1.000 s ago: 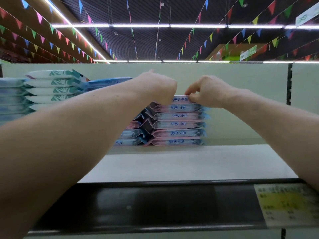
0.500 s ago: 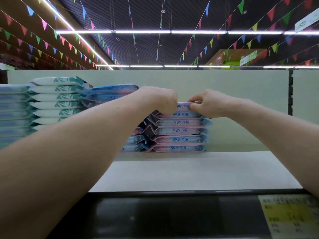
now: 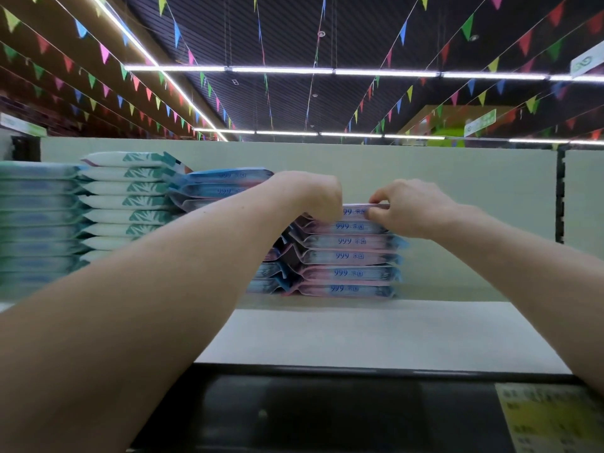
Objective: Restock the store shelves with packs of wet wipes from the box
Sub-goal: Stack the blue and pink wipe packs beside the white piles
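1. "999" on top pack point(image 3: 354, 211), lying on stack point(image 3: 349, 256) on shelf point(image 3: 376, 335).
2. Fingers curled, left grip point(image 3: 313, 194) and right grip point(image 3: 411, 207) pinch its ends.
3. Same hold as earlier frame; nothing moved.

free: bare white flat shelf board point(image 3: 392, 335) right of right fingers point(image 3: 380, 220) and nearer than them; open air above | blocked: pink-and-blue plastic wet-wipe pack stack point(image 3: 349, 256) beneath; taller blue plastic pack stack point(image 3: 225, 183) just left of left fingers point(image 3: 327, 209); pale green back panel point(image 3: 474, 197) behind
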Available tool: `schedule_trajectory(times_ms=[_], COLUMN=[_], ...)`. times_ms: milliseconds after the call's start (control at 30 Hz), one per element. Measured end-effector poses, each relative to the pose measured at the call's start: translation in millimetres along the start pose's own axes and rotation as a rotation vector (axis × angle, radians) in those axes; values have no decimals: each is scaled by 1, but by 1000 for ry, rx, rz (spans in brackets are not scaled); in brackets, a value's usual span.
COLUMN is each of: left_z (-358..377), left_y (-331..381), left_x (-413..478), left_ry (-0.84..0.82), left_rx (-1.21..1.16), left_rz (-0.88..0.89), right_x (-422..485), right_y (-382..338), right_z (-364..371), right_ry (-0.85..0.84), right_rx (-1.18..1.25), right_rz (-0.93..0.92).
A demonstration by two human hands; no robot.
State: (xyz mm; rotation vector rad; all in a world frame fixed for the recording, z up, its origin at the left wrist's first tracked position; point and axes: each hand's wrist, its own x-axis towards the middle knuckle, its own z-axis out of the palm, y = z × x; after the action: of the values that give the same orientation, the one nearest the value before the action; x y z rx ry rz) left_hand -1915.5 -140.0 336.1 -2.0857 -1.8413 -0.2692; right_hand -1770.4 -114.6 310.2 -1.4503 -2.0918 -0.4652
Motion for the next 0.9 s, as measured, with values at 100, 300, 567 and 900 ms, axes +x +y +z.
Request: schedule_trajectory(times_ms=[100,300,567,900], left_z=[2,10,11,7], left_y=[-3,-9,-7,7], left_x=[2,4,-3,-16], left_ry=[13,100,238,263], left_rx=[-16,-126,-161,-54], left_rz=[7,-9,-51,-79], right_x=[-1,-3,-3,-14], right_y=[-1,-1,-3,-6], right_z=[1,3,3,-12], right_ry=[-4,95,85,-44], right_rx=[6,8,39,21], right_rz=[-20,-123,-151,-128])
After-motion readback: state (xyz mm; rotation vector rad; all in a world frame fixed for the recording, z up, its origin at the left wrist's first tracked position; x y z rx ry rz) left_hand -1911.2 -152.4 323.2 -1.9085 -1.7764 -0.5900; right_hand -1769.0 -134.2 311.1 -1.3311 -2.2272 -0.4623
